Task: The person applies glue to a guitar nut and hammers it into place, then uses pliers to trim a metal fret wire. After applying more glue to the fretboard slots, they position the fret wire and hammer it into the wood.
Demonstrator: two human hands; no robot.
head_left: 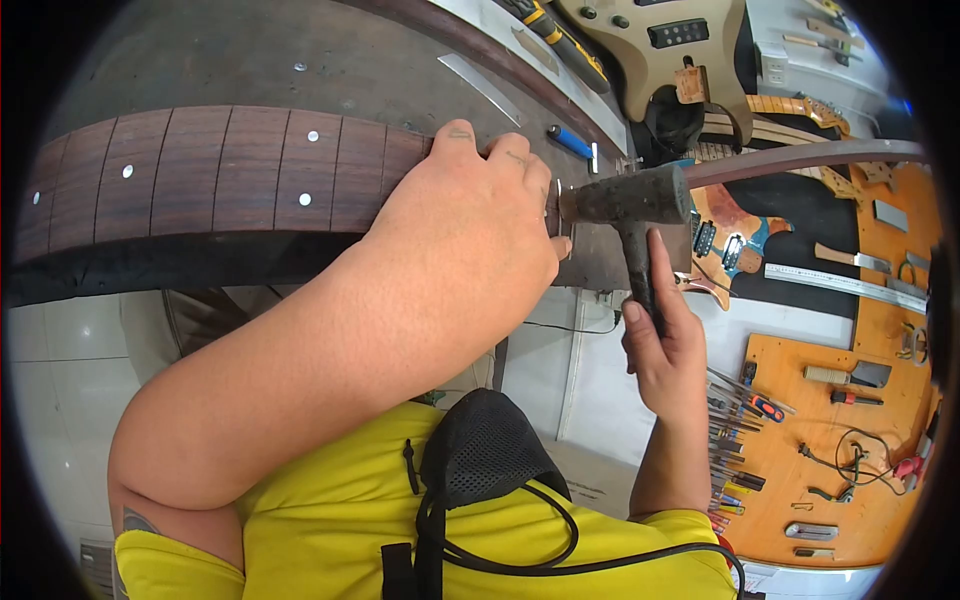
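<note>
A dark wooden fretboard (255,170) with cut slots and white dots lies across the bench from the left. My left hand (470,215) is over its right end, fingers curled down and closed; what they grip is mostly hidden. A small shiny metal edge shows beside the fingertips, right at the face of a dark hammer head (640,196). The hammer lies on its side in view, its head close to my left fingers. My right hand (668,350) is wrapped round the hammer's handle, with the index finger stretched along it.
Behind the fretboard are a steel blade (480,88), a blue-handled tool (572,141) and a black-and-yellow tool (560,42). A pale guitar body (655,75) and a colourful one (728,240) are at the right. An orange tool board (770,370) holds knives and files.
</note>
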